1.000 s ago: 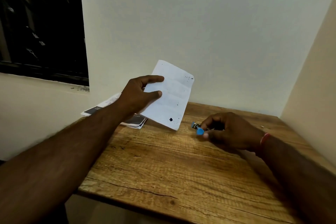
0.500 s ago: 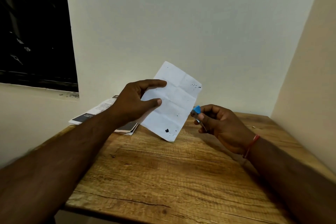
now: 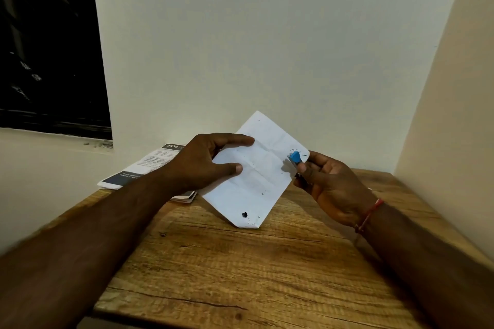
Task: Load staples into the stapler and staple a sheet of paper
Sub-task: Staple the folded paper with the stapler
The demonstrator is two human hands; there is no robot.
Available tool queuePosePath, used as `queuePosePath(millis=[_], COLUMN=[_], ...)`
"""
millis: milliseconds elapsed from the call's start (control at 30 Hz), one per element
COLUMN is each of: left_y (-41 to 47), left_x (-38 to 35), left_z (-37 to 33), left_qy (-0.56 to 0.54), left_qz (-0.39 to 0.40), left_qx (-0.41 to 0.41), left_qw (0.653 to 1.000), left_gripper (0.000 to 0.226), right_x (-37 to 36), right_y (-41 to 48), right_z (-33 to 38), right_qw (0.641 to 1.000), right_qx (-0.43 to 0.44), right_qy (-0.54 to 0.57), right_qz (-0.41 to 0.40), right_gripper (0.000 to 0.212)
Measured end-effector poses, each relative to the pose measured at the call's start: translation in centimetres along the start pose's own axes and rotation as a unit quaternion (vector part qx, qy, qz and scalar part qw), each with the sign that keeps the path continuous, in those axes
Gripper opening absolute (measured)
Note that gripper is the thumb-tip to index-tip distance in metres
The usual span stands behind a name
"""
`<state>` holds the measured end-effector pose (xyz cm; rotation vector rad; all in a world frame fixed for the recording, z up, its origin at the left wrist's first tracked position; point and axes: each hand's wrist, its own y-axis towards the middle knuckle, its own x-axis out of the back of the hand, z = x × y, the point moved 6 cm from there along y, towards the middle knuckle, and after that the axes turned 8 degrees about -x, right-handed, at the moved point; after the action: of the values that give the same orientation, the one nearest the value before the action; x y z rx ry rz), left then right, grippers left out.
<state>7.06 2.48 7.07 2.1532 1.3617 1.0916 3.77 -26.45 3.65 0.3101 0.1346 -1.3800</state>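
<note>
**Stapler Met the Paper's Corner Above the Table**

The left hand (image 3: 205, 163) gripped a creased white sheet of paper (image 3: 256, 171) by its left edge, thumb on the near face and fingers curled over the top. The sheet was held tilted, above the far part of the wooden table (image 3: 240, 270), its lowest corner hanging close over the wood; whether it touched could not be told. Dark specks marked the sheet near its lower corner and its right corner.

The right hand (image 3: 331, 184) was closed around a small stapler (image 3: 295, 157) with a blue head, thumb and fingers pinching its body. The blue head sat against the sheet's right corner, so the stapler lay at the opposite side of the paper from the left hand. Whether the corner was actually between the stapler's halves could not be told. A red thread (image 3: 370, 214) circled the right wrist.

A stack of printed leaflets (image 3: 144, 165) lay on the table's far left corner, partly hidden behind the left forearm.
</note>
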Motion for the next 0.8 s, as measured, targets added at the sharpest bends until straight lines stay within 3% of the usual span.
queuePosePath(millis=[800], left_y=[-0.1], left_x=[-0.5], left_z=[-0.8], left_qy=[-0.006], left_qz=[-0.006], left_qx=[0.0], left_qw=[1.0], left_gripper=[0.058], right_x=[0.9], right_y=[-0.2], right_z=[0.5], right_qw=[0.996], right_qx=[-0.012], right_qy=[-0.078], right_qz=[-0.042], right_gripper=[0.022])
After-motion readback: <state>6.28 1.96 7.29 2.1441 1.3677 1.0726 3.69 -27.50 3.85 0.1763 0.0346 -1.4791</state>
